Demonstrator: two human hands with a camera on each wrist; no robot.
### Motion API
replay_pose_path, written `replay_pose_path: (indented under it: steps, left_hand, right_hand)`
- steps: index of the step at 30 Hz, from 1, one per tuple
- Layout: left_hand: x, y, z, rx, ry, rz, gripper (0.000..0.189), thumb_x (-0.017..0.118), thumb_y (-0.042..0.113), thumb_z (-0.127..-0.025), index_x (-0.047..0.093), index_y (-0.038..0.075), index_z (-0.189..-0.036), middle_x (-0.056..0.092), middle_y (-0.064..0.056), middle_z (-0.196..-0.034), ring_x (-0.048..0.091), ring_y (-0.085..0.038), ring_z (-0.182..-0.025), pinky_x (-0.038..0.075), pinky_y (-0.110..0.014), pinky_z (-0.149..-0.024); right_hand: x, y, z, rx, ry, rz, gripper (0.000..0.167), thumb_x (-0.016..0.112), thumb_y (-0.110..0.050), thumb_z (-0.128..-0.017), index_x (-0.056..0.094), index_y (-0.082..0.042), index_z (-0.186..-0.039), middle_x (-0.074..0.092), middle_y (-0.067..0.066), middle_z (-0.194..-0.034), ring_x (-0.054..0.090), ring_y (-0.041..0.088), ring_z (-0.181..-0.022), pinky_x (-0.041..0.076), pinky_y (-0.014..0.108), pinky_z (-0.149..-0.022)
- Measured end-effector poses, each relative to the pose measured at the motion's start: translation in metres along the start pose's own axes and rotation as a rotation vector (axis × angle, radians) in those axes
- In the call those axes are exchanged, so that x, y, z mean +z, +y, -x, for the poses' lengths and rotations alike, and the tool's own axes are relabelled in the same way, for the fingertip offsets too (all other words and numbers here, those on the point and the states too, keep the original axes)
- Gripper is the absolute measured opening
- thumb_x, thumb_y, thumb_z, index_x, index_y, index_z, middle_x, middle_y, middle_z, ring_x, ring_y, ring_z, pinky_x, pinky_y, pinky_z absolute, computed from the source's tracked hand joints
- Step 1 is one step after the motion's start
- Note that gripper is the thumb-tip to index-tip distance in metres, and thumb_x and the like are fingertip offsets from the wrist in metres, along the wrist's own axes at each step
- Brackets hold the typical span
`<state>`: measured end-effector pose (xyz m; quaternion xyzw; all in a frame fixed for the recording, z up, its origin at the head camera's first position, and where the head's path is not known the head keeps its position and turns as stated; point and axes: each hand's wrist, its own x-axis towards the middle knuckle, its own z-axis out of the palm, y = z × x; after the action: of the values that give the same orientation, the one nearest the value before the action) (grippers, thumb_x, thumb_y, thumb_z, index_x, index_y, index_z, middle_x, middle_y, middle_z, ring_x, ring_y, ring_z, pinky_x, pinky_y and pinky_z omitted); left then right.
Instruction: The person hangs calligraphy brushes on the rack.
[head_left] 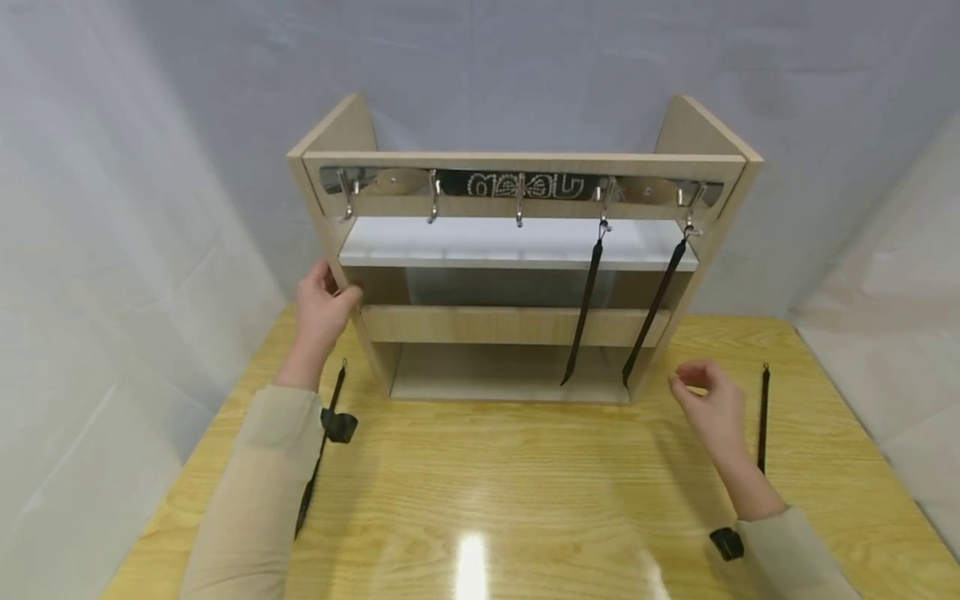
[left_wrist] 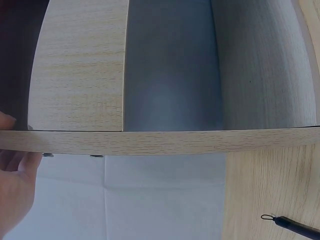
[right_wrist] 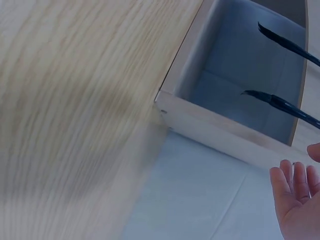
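My left hand point(head_left: 324, 307) grips the left side panel point(left_wrist: 165, 142) of a small wooden shelf unit point(head_left: 480, 325), thumb on the inner side and fingers outside. My right hand point(head_left: 711, 408) is in the air to the right of the unit, holding nothing, with its fingers loosely bent. In the right wrist view its fingers point(right_wrist: 300, 180) show beside the unit's side. Two slim black sticks with curved tips hang by loops from the rack's right hooks: one stick point(head_left: 585, 308) on the fourth hook, another stick point(head_left: 656, 308) on the fifth.
A metal hook rack point(head_left: 480, 183) with several hooks runs across the unit's upper front board. On the wooden table point(head_left: 465, 467), one black looped stick point(head_left: 337, 387) lies by my left forearm. Another black stick point(head_left: 763, 417) lies right of my right hand. Pale sheets point(head_left: 525, 67) hang behind.
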<state>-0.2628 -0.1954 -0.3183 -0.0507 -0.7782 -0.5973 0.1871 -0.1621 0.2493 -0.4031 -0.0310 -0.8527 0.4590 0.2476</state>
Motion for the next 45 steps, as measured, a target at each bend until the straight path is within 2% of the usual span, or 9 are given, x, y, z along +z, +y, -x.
replay_pose_path:
  steps: [6, 12, 20, 29, 30, 35, 37, 42, 45]
  left_hand:
    - [-0.001, -0.004, 0.000, 0.021, 0.010, -0.025, 0.047, 0.047, -0.008, -0.073, 0.047, -0.004, -0.120, 0.053, -0.021, -0.114, 0.050, -0.026, -0.103, 0.045, -0.037, -0.086]
    - [-0.001, -0.005, 0.000, 0.027, 0.015, -0.030, 0.046, 0.048, -0.009, -0.073, 0.047, -0.005, -0.119, 0.053, -0.021, -0.113, 0.051, -0.026, -0.102, 0.045, -0.037, -0.086]
    - [-0.001, -0.003, 0.001, 0.022, 0.010, -0.018, 0.047, 0.048, -0.009, -0.073, 0.047, -0.005, -0.120, 0.052, -0.022, -0.115, 0.049, -0.028, -0.105, 0.045, -0.037, -0.087]
    - [-0.001, -0.003, 0.002, 0.016, 0.010, -0.018, 0.046, 0.048, -0.009, -0.073, 0.047, -0.006, -0.119, 0.053, -0.021, -0.114, 0.050, -0.027, -0.104, 0.045, -0.037, -0.087]
    - [-0.001, 0.001, 0.004, 0.016, 0.008, -0.016, 0.046, 0.048, -0.009, -0.073, 0.046, -0.007, -0.119, 0.052, -0.022, -0.114, 0.050, -0.028, -0.104, 0.045, -0.037, -0.087]
    - [0.000, 0.022, 0.013, 0.018, -0.003, -0.018, 0.047, 0.046, -0.010, -0.073, 0.044, -0.010, -0.120, 0.050, -0.026, -0.115, 0.048, -0.032, -0.105, 0.044, -0.039, -0.088]
    - [0.001, 0.027, 0.015, 0.017, -0.007, -0.027, 0.047, 0.045, -0.009, -0.073, 0.044, -0.011, -0.120, 0.050, -0.027, -0.116, 0.048, -0.033, -0.105, 0.044, -0.039, -0.088]
    - [0.000, 0.025, 0.014, 0.020, -0.006, -0.041, 0.045, 0.046, -0.009, -0.074, 0.044, -0.011, -0.119, 0.050, -0.027, -0.115, 0.048, -0.032, -0.105, 0.044, -0.039, -0.088]
    - [-0.001, 0.015, 0.009, 0.020, 0.001, -0.033, 0.045, 0.047, -0.008, -0.073, 0.046, -0.009, -0.118, 0.051, -0.025, -0.115, 0.049, -0.030, -0.104, 0.044, -0.039, -0.087]
  right_hand:
    - [-0.007, 0.007, 0.002, 0.003, -0.002, 0.066, 0.016, 0.060, -0.005, -0.080, 0.056, 0.005, -0.092, 0.059, 0.016, -0.089, 0.046, -0.010, -0.072, 0.042, 0.004, -0.060]
    - [-0.014, 0.014, 0.005, 0.012, 0.018, 0.086, 0.017, 0.061, -0.005, -0.079, 0.057, 0.005, -0.091, 0.060, 0.016, -0.087, 0.046, -0.012, -0.071, 0.042, 0.003, -0.058]
    - [-0.023, 0.025, 0.007, 0.037, 0.046, 0.112, 0.015, 0.061, -0.002, -0.079, 0.056, 0.006, -0.091, 0.059, 0.016, -0.087, 0.044, -0.014, -0.068, 0.041, 0.002, -0.056]
    - [-0.037, 0.036, 0.011, 0.072, 0.052, 0.164, 0.018, 0.059, -0.007, -0.080, 0.056, 0.005, -0.094, 0.059, 0.019, -0.089, 0.041, -0.018, -0.067, 0.040, 0.004, -0.051]
    - [-0.039, 0.037, 0.011, 0.077, 0.057, 0.168, 0.018, 0.059, -0.007, -0.080, 0.056, 0.005, -0.093, 0.059, 0.019, -0.088, 0.041, -0.018, -0.066, 0.040, 0.004, -0.051]
    - [-0.045, 0.042, 0.012, 0.108, 0.084, 0.191, 0.017, 0.061, -0.005, -0.078, 0.056, 0.004, -0.092, 0.059, 0.003, -0.078, 0.041, -0.019, -0.064, 0.040, 0.004, -0.049]
    - [-0.048, 0.045, 0.013, 0.116, 0.090, 0.197, 0.017, 0.061, -0.005, -0.078, 0.056, 0.004, -0.092, 0.059, 0.001, -0.077, 0.042, -0.018, -0.063, 0.040, 0.005, -0.048]
    - [-0.054, 0.050, 0.014, 0.118, 0.097, 0.213, 0.017, 0.060, -0.006, -0.079, 0.057, 0.005, -0.092, 0.060, 0.011, -0.078, 0.040, -0.018, -0.062, 0.037, 0.004, -0.049]
    - [-0.058, 0.054, 0.014, 0.149, 0.113, 0.214, 0.017, 0.060, -0.007, -0.079, 0.057, 0.005, -0.091, 0.059, -0.002, -0.072, 0.040, -0.017, -0.060, 0.038, 0.005, -0.047]
